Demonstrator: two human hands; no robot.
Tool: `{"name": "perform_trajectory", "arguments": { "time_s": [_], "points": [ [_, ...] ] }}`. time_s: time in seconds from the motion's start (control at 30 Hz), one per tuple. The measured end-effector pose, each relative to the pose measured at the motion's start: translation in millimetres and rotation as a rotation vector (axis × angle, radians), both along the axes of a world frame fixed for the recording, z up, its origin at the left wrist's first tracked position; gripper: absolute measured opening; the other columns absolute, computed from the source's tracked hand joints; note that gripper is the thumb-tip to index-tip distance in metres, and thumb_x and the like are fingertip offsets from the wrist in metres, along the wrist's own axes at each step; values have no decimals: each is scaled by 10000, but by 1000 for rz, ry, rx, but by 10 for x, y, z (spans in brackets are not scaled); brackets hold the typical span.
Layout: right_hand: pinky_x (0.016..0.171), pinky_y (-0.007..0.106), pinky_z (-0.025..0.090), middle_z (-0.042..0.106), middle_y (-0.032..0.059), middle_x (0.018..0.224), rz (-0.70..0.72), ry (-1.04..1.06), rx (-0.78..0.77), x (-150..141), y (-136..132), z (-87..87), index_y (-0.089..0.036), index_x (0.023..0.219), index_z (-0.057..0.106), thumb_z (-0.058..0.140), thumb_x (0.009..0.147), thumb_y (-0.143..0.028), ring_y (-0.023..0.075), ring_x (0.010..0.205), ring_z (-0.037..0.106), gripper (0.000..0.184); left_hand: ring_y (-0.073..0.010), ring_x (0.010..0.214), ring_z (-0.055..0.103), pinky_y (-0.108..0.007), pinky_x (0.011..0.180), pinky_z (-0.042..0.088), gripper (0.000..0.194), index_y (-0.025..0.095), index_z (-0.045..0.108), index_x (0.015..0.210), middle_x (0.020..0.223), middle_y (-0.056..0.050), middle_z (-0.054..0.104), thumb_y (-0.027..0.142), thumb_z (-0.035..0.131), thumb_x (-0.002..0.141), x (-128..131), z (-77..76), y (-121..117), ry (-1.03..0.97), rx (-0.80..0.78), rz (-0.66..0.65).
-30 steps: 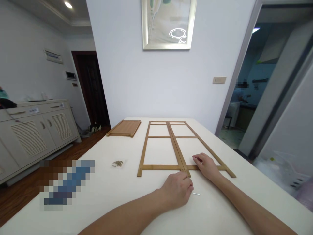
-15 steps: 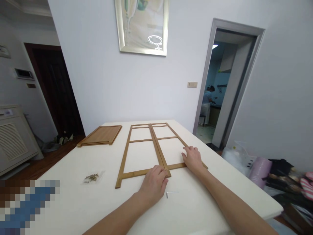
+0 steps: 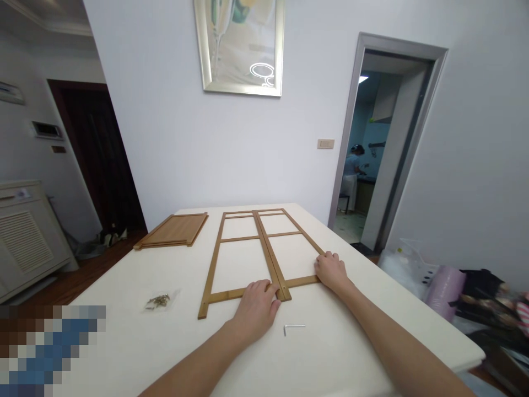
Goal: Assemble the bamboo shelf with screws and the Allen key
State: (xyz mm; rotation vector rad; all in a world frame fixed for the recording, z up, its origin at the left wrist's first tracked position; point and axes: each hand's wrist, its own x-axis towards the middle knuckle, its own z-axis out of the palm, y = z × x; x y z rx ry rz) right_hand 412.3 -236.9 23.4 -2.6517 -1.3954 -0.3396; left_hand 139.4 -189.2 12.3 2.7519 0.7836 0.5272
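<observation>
Our left hand lay over the near rail of the left brown, ladder-like wooden frame, by its inner corner, thumb spread; our right hand curled at the outer near corner of the matching right frame. The hands were apart, and we could not tell whether either gripped. We judged that even, level pressure would best keep the two frames flush along their middle seam.

On the white table we had, leftmost, a flat brown wooden panel with small brass-coloured screws nearer us, then both frames lying flat, and a silver L-shaped key before them. Around us stood a pale louvred cabinet, a dark door, a silver-framed picture, a person beyond a grey doorway and a lilac roll.
</observation>
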Motion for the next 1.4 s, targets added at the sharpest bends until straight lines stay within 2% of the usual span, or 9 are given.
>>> {"name": "perform_trajectory", "arguments": {
  "time_s": [0.3, 0.73, 0.93, 1.07, 1.2, 1.3, 1.4],
  "points": [
    [811, 427, 403, 531, 202, 1133, -53, 25, -38, -29, 12, 11, -100, 1031, 656, 351, 929, -259, 328, 1085, 451, 359, -254, 1180, 513, -455, 1065, 362, 350, 213, 553, 1239, 1230, -110, 578, 305, 407, 935, -12, 14, -6, 19, 27, -8],
    [835, 426, 409, 525, 210, 1137, -51, 16, -67, -64, 2, 50, -82, 1067, 647, 363, 922, -255, 325, 1108, 434, 363, -250, 1144, 530, -427, 1015, 395, 329, 202, 552, 1223, 1208, -106, 588, 294, 407, 942, -16, 46, -5, 39, 56, -23],
    [812, 390, 416, 522, 207, 1135, -76, 26, -96, -58, 5, 68, -70, 1064, 647, 387, 847, -93, 309, 1092, 445, 340, -250, 1140, 535, -426, 1022, 390, 349, 207, 549, 1242, 1219, -102, 584, 312, 407, 941, -10, -8, 11, 27, 64, -19],
    [809, 382, 417, 522, 206, 1138, -117, 33, -98, -22, -10, 80, -80, 1118, 621, 384, 839, -69, 303, 1091, 454, 366, -244, 1148, 532, -413, 1028, 383, 350, 210, 554, 1239, 1215, -100, 591, 314, 406, 939, -15, -4, 3, 22, 51, -21],
    [799, 393, 426, 531, 208, 1135, -193, 31, -78, 41, -53, 67, -84, 1227, 545, 344, 865, -76, 305, 1064, 488, 413, -244, 1132, 531, -383, 1004, 396, 382, 167, 535, 1268, 1189, -117, 601, 310, 416, 934, -28, 7, 51, 6, 27, 73],
    [790, 362, 431, 544, 205, 1121, -216, 35, -82, 107, -80, 49, -90, 1202, 565, 343, 876, -82, 291, 1061, 504, 395, -249, 1047, 558, -370, 922, 427, 338, 160, 609, 1180, 1068, -121, 623, 259, 395, 938, -42, 12, 138, 56, 19, 157],
    [804, 350, 427, 555, 207, 1114, -226, 32, -86, 192, -109, 43, -99, 1160, 604, 362, 878, -87, 284, 1079, 504, 373, -244, 1004, 566, -346, 876, 433, 328, 178, 675, 1087, 982, -113, 622, 229, 388, 937, -63, 23, 234, 76, 17, 181]
  ]
}}
